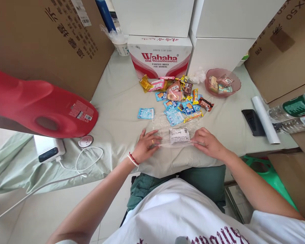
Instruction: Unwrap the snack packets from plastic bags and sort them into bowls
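Note:
A clear plastic bag point(165, 135) lies on the cloth-covered table in front of me, with a white printed packet point(179, 135) inside or beneath its film; I cannot tell which. My left hand point(147, 145) holds the bag's near edge at its left end, thumb and index finger closed, other fingers spread over it. At the other end, my right hand point(207, 142) pinches the same edge. Just beyond the bag is a pile of wrapped snacks, with blue packets point(175, 117), a pink packet point(175, 92) and a brown wrapper point(205, 104). One blue packet point(146, 113) lies apart, left of the pile.
A pink bowl point(236, 89) of snacks stands back right, beside a Wahaha box point(160, 57). At left are a red jug point(48, 105), a white power bank point(49, 149) and a cable. Plastic bottles point(297, 108), a white roll point(265, 119) and a black object point(252, 122) lie right.

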{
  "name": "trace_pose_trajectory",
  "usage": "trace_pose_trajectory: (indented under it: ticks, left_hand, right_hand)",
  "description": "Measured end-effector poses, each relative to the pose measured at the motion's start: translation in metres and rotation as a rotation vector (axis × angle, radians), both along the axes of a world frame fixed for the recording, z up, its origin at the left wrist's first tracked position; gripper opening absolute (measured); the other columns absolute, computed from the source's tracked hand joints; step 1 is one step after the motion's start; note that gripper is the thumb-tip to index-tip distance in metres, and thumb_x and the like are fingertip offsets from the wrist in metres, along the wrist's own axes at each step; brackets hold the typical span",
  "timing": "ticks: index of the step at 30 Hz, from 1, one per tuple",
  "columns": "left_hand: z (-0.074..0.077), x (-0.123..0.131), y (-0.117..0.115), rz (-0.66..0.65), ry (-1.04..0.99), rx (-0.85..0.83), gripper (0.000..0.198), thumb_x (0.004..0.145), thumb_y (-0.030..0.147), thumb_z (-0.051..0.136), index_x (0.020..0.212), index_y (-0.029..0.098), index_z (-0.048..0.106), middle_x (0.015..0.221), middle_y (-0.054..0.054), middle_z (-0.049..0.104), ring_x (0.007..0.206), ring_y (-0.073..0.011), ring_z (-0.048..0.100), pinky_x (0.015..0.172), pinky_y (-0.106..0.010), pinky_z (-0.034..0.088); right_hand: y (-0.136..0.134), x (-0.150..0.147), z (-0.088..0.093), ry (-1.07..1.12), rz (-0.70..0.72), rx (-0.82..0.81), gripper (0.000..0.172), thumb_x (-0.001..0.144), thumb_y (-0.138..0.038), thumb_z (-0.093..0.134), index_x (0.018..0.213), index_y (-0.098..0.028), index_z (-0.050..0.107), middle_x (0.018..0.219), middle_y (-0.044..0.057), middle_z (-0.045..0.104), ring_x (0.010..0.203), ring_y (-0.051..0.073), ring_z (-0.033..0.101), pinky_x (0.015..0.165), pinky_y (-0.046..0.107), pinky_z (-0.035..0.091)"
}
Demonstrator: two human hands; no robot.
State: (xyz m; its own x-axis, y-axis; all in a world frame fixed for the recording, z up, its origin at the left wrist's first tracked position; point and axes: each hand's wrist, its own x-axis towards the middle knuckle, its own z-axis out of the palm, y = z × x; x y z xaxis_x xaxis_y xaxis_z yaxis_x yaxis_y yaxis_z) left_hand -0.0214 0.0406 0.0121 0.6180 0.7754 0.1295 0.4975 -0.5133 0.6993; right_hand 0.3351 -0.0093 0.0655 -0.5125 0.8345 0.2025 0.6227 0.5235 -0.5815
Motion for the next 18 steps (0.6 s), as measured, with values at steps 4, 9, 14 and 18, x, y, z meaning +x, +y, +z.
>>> trace_pose_trajectory:
  ticks: [4,9,14,18]
  left_hand:
    - [0.001,0.008,0.012,0.186,-0.224,-0.143,0.017,0.094,0.041,0.061,0.097,0.024,0.066,0.114,-0.008,0.077,0.125,-0.0281,0.067,0.122,-0.059,0.032]
    - [0.001,0.023,0.023,0.458,-0.525,-0.327,0.046,0.083,0.040,0.072,0.120,0.024,0.051,0.099,-0.005,0.075,0.104,-0.0238,0.072,0.099,-0.043,0.052]
    - [0.011,0.030,0.028,0.369,-0.314,-0.286,0.056,0.080,0.044,0.074,0.129,0.025,0.055,0.099,-0.004,0.077,0.112,-0.0279,0.069,0.107,-0.048,0.046]
    - [0.014,0.030,0.043,0.315,-0.159,-0.207,0.042,0.074,0.042,0.077,0.111,0.025,0.068,0.085,-0.002,0.072,0.100,-0.0272,0.069,0.103,-0.045,0.048]
  right_hand:
    - [0.038,0.006,0.008,0.148,-0.019,-0.201,0.030,0.099,-0.046,0.063,0.109,-0.022,0.077,0.091,0.005,0.060,0.080,0.018,0.059,0.075,0.032,0.050]
    - [0.066,0.002,-0.005,0.192,-0.130,-0.366,0.041,0.089,-0.060,0.070,0.096,-0.019,0.077,0.083,0.002,0.058,0.072,0.016,0.052,0.069,0.030,0.043]
    - [0.066,-0.005,-0.010,0.323,-0.158,-0.557,0.044,0.085,-0.063,0.072,0.094,-0.020,0.072,0.089,0.002,0.063,0.066,0.013,0.045,0.064,0.027,0.037]
    - [0.063,-0.004,-0.008,0.369,-0.209,-0.616,0.048,0.083,-0.067,0.071,0.093,-0.020,0.070,0.080,-0.001,0.059,0.065,0.013,0.044,0.063,0.027,0.034]
